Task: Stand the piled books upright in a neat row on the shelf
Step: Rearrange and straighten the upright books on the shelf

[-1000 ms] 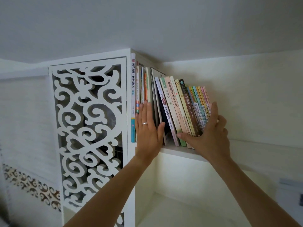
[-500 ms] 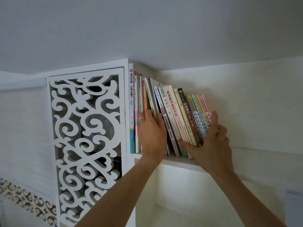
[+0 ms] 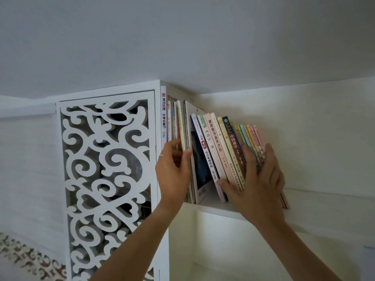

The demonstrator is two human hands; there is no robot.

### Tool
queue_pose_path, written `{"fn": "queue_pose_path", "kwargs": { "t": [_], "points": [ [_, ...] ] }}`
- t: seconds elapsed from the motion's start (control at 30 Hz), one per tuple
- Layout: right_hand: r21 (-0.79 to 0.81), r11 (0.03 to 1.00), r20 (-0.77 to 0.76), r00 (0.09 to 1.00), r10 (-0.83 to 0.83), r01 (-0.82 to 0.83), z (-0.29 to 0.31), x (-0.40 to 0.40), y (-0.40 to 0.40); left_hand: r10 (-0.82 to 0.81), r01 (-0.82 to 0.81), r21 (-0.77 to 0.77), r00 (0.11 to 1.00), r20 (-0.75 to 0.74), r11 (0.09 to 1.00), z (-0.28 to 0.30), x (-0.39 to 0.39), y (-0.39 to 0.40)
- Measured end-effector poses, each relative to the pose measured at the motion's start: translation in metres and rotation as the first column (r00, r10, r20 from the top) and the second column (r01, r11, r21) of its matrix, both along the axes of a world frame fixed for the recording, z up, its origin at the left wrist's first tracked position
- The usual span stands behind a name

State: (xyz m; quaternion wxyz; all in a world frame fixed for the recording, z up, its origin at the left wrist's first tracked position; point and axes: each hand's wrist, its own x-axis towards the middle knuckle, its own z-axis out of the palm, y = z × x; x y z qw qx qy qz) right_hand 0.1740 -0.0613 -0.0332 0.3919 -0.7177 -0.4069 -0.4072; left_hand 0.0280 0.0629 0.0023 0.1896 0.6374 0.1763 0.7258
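A row of books stands on the white shelf (image 3: pixel 213 206), high up under the ceiling. The thin books (image 3: pixel 183 126) at the left are almost upright, and my left hand (image 3: pixel 172 171) grips a bunch of them, fingers on the left and thumb on the right. A large dark-covered book (image 3: pixel 199 169) stands next to them. Right of a wedge-shaped gap, the paperbacks (image 3: pixel 215 142) lean left. My right hand (image 3: pixel 258 179) is spread over their lower spines, with the thumb at the left and the fingers reaching round the right end.
A white carved lattice panel (image 3: pixel 105 179) forms the shelf's left side, with a tall white book (image 3: pixel 163 118) against it. The ceiling sits just above the books. To the right the shelf board runs on along the pale wall. Another compartment lies below.
My left hand went from lying flat on the spines to gripping the thin left books. A gap has opened between them and the leaning paperbacks. My right hand shifted slightly along the spines.
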Motion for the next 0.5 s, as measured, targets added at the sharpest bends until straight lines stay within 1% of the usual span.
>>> {"fn": "queue_pose_path", "kwargs": {
  "t": [0.07,0.1,0.17,0.2,0.27,0.3,0.37,0.5],
  "points": [
    [-0.006,1.0,0.011,1.0,-0.012,0.012,-0.001,0.003,0.001,0.003,-0.004,0.014,0.999,0.045,1.0,0.0,0.001,-0.001],
    [-0.005,1.0,0.017,1.0,-0.015,0.015,-0.002,0.003,0.0,0.033,-0.034,0.03,0.998,0.057,0.999,0.0,0.002,-0.001],
    [-0.001,1.0,0.03,0.999,-0.03,0.03,-0.003,0.004,-0.001,0.09,-0.093,0.092,0.995,0.04,0.991,0.0,0.005,-0.002],
    [0.0,0.999,0.044,0.998,-0.044,0.044,-0.004,0.003,-0.001,0.088,-0.09,0.114,0.996,0.022,0.989,-0.001,0.006,-0.004],
    [-0.003,0.998,0.083,0.994,-0.069,0.07,-0.005,0.0,-0.003,0.065,-0.064,0.111,0.998,-0.007,0.992,-0.002,0.007,-0.006],
    [0.0,0.997,0.109,0.992,-0.07,0.071,-0.006,-0.002,-0.004,0.088,-0.086,0.112,0.996,-0.013,0.99,-0.001,0.007,-0.007],
    [0.016,0.999,0.159,0.986,-0.05,0.048,-0.005,-0.005,-0.006,0.145,-0.143,0.129,0.989,-0.014,0.981,0.001,0.006,-0.009],
    [0.038,0.998,0.234,0.972,0.037,-0.047,-0.006,-0.01,-0.006,0.193,-0.192,0.14,0.981,0.012,0.971,0.006,0.001,-0.02]
  ]
}}
